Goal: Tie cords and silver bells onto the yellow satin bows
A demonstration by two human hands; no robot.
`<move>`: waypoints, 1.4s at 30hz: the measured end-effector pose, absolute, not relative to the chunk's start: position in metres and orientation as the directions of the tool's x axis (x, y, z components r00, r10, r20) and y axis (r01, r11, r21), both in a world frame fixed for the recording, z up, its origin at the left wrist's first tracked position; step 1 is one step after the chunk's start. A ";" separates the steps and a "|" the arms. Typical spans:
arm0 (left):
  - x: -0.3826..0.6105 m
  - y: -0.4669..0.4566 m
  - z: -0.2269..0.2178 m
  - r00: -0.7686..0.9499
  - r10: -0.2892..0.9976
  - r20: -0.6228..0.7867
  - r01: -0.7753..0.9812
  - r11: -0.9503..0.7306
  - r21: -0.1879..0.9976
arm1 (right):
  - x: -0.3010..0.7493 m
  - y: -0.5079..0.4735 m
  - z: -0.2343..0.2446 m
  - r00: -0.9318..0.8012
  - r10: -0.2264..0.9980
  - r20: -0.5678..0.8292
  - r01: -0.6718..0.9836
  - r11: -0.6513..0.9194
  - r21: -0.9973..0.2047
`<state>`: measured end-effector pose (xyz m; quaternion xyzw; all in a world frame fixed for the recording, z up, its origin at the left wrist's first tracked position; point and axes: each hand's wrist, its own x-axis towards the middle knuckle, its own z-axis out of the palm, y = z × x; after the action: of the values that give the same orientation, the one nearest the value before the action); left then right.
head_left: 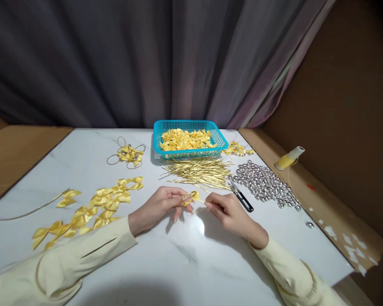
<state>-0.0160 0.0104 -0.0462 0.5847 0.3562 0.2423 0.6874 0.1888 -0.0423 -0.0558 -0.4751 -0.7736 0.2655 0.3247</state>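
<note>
Between the thumb and fingers of my left hand (166, 206) is a yellow ribbon bow (195, 195) with a loop of gold cord around it. My right hand (226, 211) pinches a thin end of the gold cord (202, 201) just right of the bow. Both hands are in front of a pile of gold cords (198, 172). Black-handled thread snips (242, 198) lie beyond my right hand. Several loose yellow bows (83, 216) are spread on the table beside my left forearm. Part of the held bow is hidden by my fingers.
A blue basket (158, 146) of yellow bows stands at the back of the white table (191, 272). Silver rings (263, 180) are heaped at right, near a yellow thread spool (289, 158). Bows with cord loops (129, 155) lie at back left. A cardboard wall (344, 106) rises at right.
</note>
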 end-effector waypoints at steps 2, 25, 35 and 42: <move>-0.016 0.011 -0.047 0.632 0.747 -0.207 0.081 0.202 0.976 | 0.188 -0.043 -0.056 -0.335 0.907 0.255 0.556 0.409 -0.723; -0.017 0.010 -0.049 0.639 0.746 -0.187 0.059 0.194 0.979 | 0.182 -0.046 -0.061 -0.300 0.914 0.274 0.570 0.402 -0.716; -0.015 0.010 -0.047 0.630 0.758 -0.167 0.066 0.162 0.985 | 0.175 -0.049 -0.063 -0.278 0.916 0.290 0.541 0.399 -0.741; -0.017 0.010 -0.045 0.652 0.743 -0.150 0.067 0.140 0.988 | 0.175 -0.046 -0.065 -0.269 0.937 0.224 0.440 0.327 -0.836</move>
<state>-0.0167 0.0095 -0.0449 0.6062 0.3340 0.2497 0.6772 0.1750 -0.0457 -0.0650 -0.4756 -0.7238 0.3324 0.3734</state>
